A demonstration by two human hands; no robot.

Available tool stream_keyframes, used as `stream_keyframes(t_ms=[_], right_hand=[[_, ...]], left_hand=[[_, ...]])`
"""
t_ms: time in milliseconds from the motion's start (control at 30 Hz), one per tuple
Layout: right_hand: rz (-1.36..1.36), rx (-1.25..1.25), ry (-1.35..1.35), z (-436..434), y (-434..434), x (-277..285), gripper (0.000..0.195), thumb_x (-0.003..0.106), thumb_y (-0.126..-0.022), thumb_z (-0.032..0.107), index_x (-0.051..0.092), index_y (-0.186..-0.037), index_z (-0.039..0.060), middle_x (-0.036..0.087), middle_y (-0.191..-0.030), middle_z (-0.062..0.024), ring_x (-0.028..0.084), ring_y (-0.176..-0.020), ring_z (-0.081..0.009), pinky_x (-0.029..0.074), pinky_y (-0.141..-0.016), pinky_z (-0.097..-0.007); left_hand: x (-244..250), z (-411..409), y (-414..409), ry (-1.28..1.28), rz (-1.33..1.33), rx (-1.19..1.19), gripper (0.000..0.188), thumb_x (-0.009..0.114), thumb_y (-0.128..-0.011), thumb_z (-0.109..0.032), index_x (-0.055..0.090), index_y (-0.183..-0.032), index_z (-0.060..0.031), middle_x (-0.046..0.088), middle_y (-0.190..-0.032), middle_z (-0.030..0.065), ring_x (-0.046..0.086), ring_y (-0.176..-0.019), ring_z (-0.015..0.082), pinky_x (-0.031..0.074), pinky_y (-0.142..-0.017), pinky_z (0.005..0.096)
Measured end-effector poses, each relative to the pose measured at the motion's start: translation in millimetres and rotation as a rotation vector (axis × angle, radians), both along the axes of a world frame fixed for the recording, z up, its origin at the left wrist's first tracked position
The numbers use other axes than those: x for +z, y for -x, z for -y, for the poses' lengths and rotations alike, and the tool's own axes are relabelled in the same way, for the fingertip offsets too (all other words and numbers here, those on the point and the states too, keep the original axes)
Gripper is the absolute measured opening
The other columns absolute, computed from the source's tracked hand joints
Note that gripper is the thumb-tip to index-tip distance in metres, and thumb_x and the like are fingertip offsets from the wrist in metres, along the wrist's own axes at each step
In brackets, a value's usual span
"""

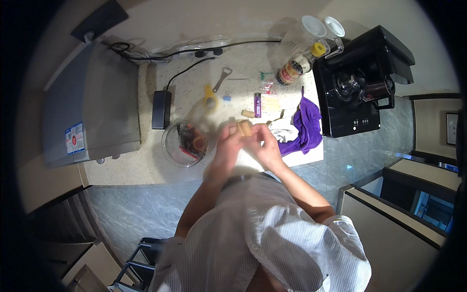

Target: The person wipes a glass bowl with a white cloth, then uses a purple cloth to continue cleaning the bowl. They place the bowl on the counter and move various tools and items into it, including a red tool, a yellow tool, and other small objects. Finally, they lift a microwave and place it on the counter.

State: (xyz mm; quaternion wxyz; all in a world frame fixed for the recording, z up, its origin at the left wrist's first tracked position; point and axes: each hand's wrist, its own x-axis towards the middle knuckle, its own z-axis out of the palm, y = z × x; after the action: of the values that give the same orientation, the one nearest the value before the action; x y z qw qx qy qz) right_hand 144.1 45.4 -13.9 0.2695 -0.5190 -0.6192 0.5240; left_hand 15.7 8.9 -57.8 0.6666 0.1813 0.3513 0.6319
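My left hand [227, 144] and my right hand [266, 142] meet above the front of the speckled countertop [120, 169]. Between their fingertips is a short tan cylinder [246, 127], perhaps cork or wood; motion blur hides its details. A second small tan cylinder [247, 113] lies just beyond, beside a purple lighter [258, 106]. Left of my left hand stands a clear glass bowl [166, 151] with dark and red items inside. A white cloth [286, 130] and a purple cloth [310, 124] are bunched to the right of my right hand.
Farther back lie a bottle opener [222, 78], a yellow tool [209, 96], a blue binder clip [227, 98] and a black power adapter [161, 109]. A sauce bottle [293, 69] stands near a black coffee maker [359, 87]. A grey metal appliance [98, 102] fills the left side.
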Motion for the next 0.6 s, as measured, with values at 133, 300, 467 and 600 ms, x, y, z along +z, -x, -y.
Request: stream_keyframes(t_ms=[133,300,467,600], right_hand=[[-0.120,-0.040,0.123,9,5,3,0.019,0.059,-0.079,0.004,0.049,-0.095,0.0019,0.055,-0.077,-0.0015,0.051,-0.068,-0.0087,0.042,-0.060,-0.0227],[-0.582,-0.121,0.517,9,7,6,0.015,0.050,-0.082,0.005,0.049,-0.097,0.0014,0.057,-0.084,-0.0062,0.054,-0.073,-0.0126,0.043,-0.064,-0.0235],[-0.621,-0.012,0.617,7,21,40,0.019,0.054,-0.087,0.016,0.051,-0.100,0.0025,0.056,-0.084,-0.0035,0.054,-0.075,-0.0100,0.043,-0.066,-0.0219],[-0.609,0.119,0.582,2,27,37,0.018,0.054,-0.089,0.017,0.055,-0.098,0.0016,0.057,-0.079,-0.0014,0.054,-0.073,-0.0089,0.043,-0.064,-0.0208]], left_hand=[[-4,7,4,0.110,-0.097,-0.034,0.030,0.047,-0.086,0.004,0.047,-0.115,-0.0010,0.055,-0.108,0.0077,0.055,-0.099,0.0148,0.047,-0.084,0.0298],[32,22,13,0.109,-0.277,-0.013,0.031,0.052,-0.084,0.002,0.048,-0.115,0.0009,0.057,-0.103,0.0074,0.056,-0.090,0.0133,0.047,-0.077,0.0265],[67,44,36,0.081,-0.587,-0.121,0.034,0.054,-0.085,-0.001,0.047,-0.118,0.0016,0.057,-0.102,0.0077,0.057,-0.086,0.0123,0.047,-0.071,0.0250],[89,53,42,0.028,-0.721,-0.105,0.038,0.052,-0.087,-0.003,0.044,-0.123,0.0003,0.059,-0.097,0.0066,0.056,-0.081,0.0114,0.046,-0.067,0.0235]])
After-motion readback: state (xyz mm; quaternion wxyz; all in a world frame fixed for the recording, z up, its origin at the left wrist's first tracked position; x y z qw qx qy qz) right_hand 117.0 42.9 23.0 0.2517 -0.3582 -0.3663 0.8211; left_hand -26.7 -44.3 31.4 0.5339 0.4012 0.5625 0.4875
